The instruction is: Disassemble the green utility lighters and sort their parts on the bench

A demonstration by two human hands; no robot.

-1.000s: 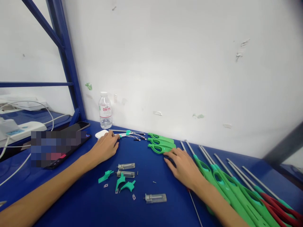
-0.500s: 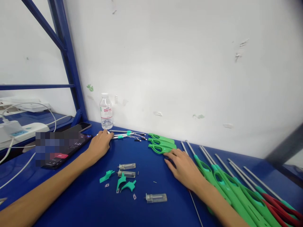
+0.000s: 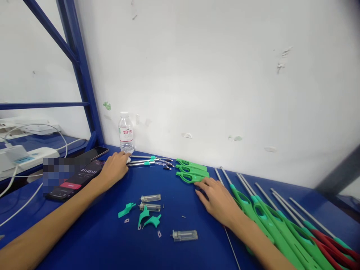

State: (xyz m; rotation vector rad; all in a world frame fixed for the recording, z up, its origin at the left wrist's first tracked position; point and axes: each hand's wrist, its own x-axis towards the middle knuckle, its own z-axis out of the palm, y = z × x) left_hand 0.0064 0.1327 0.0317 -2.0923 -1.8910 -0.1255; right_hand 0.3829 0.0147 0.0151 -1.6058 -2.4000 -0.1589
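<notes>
Resting slightly spread, the right fingers (image 3: 207, 186) lie beside three bright-green looped handles (image 3: 198, 171).

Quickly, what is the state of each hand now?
Left hand: near the metal tubes; grip cannot be told.
Right hand: loosely curled beside the green shells; grip cannot be told.

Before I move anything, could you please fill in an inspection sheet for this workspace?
Surface: blue tabletop, scattered with small loose parts.
Work pieces: small green shells, metal rods, transparent cartridges, curved teal pieces, long green and red handles.
Clutter: water bottle, upright; phone, screen lit.
Hands: left hand palm-down at a white object near the rods; right hand palm-down near the small green shells; anything under the palms is hidden.
Cables: white cables around the power strip, far left.
Surroundings: white wall with torn patches; blue frame.
</notes>
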